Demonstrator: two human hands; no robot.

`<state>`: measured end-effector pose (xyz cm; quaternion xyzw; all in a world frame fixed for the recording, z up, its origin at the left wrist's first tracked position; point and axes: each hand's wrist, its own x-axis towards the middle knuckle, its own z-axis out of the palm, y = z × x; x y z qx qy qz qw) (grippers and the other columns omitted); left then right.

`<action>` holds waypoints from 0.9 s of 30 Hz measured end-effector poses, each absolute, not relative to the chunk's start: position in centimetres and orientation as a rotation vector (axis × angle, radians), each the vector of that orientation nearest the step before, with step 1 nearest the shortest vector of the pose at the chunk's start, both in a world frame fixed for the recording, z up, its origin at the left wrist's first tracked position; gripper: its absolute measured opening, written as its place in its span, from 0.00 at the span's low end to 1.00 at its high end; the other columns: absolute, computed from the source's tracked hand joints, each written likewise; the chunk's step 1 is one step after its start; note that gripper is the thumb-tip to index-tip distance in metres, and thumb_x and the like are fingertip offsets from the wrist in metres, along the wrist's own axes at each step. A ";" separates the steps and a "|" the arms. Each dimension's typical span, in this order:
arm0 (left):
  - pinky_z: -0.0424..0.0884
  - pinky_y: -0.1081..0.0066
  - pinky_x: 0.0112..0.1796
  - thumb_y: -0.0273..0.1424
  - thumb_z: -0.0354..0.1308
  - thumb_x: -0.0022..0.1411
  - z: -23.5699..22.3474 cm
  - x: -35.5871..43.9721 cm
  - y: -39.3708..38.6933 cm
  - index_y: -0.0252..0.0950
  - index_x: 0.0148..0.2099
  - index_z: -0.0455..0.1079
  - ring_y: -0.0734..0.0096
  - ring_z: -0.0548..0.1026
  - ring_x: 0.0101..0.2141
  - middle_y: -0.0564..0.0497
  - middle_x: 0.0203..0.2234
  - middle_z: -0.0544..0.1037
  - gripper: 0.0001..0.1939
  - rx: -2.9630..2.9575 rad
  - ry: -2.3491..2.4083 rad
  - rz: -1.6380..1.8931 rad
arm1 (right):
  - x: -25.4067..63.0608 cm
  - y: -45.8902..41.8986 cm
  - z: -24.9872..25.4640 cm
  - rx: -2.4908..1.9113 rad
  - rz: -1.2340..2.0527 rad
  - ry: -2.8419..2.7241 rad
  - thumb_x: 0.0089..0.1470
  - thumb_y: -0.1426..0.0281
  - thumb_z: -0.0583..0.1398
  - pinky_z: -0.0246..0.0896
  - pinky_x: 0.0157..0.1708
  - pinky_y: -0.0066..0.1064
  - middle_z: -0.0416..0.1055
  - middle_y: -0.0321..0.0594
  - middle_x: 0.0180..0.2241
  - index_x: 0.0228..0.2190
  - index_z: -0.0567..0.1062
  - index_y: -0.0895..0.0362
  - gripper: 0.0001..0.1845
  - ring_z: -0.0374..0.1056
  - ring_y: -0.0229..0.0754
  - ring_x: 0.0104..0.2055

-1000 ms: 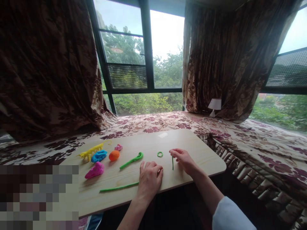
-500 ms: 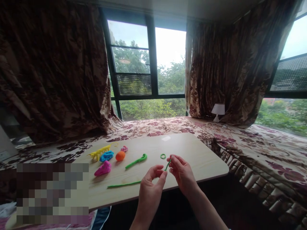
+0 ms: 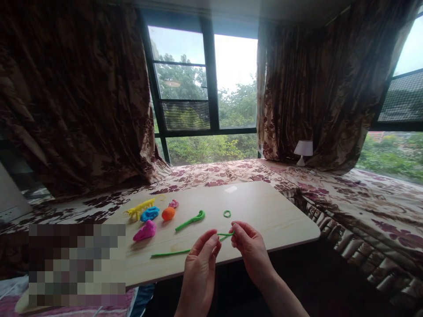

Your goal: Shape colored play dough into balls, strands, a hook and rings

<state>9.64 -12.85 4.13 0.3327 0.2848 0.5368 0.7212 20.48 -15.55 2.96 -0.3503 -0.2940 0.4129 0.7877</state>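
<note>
Above the front edge of the table, a thin green clay strip (image 3: 226,235) spans the gap between my hands and looks doubled back on itself. My left hand (image 3: 202,259) pinches one end of it, and my right hand (image 3: 249,246) pinches the other. Just beyond my fingers lies a small green clay ring (image 3: 227,214). A thicker green clay piece with a curled end (image 3: 190,220) rests farther left. Another long green clay strand (image 3: 170,253) lies flat, its right end hidden behind my left hand.
On the left of the pale wooden table (image 3: 277,220) sit yellow clay (image 3: 140,208), blue clay (image 3: 150,214), magenta clay (image 3: 144,230), an orange clay ball (image 3: 168,214) and a small pink piece (image 3: 173,203). A white lamp (image 3: 303,148) stands near the window. The lower left is pixelated.
The strip between my hands has gone from one slanted line to a nearly level, doubled shape. My left hand has shifted slightly left, and my right hand has lowered a little.
</note>
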 end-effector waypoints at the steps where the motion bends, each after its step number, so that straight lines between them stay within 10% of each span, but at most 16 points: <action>1: 0.67 0.76 0.39 0.25 0.62 0.46 4.1 9.6 -12.7 0.35 0.36 0.71 0.79 0.72 0.31 0.54 0.30 0.75 0.11 0.705 0.616 1.185 | 20.3 -15.6 2.8 -0.760 0.891 -0.644 0.45 0.64 0.62 0.55 0.24 0.25 0.69 0.37 0.26 0.30 0.74 0.59 0.12 0.58 0.31 0.23; 27: 0.67 0.74 0.37 0.29 0.61 0.48 4.6 7.7 -12.3 0.32 0.39 0.72 0.74 0.72 0.32 0.48 0.29 0.76 0.13 0.842 0.640 1.052 | 19.7 -17.5 5.4 -1.092 0.434 -1.238 0.51 0.72 0.56 0.58 0.31 0.28 0.69 0.36 0.27 0.29 0.72 0.57 0.05 0.64 0.37 0.30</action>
